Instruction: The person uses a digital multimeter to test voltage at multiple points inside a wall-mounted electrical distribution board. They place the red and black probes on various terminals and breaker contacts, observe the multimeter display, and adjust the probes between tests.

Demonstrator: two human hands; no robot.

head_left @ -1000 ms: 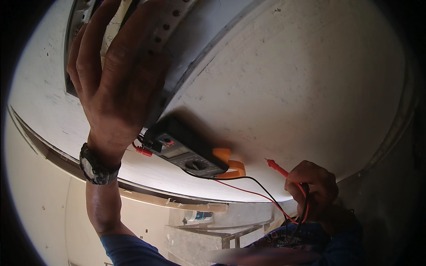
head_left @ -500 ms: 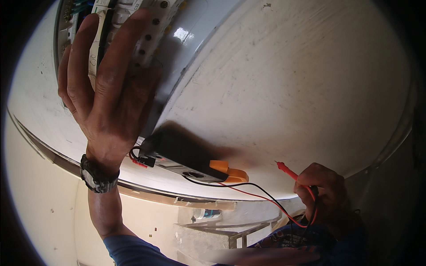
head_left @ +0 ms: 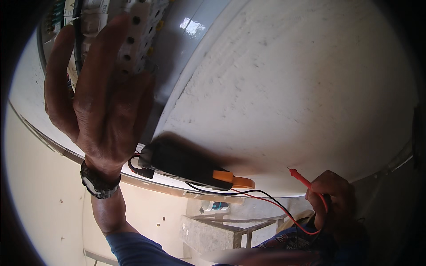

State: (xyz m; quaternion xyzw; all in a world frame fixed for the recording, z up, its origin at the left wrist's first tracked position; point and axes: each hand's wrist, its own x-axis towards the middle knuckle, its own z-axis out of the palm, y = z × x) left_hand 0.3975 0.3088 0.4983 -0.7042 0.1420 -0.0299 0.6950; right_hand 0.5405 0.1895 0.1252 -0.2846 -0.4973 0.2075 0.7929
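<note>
My left hand (head_left: 100,106), with a watch (head_left: 98,181) on the wrist, is raised with fingers apart over a row of white circuit breakers (head_left: 133,40) in an electrical panel at the upper left. Whether its fingertips touch them I cannot tell. My right hand (head_left: 333,195) is closed around a red test probe (head_left: 301,177), its metal tip pointing up and left. A black clamp meter (head_left: 177,162) with orange jaws (head_left: 233,179) lies tilted against the white wall below the panel. Red and black leads (head_left: 266,199) run from it toward my right hand.
The white wall (head_left: 288,88) fills the right side. The panel's glossy grey side (head_left: 191,26) borders the breakers. Lower down stand a dusty grey trestle or bench (head_left: 213,230) and a white bucket (head_left: 216,206).
My left hand has shifted slightly left and down across the breakers. The right hand with the probe has moved a little right and down. The clamp meter has turned, hiding more of its face.
</note>
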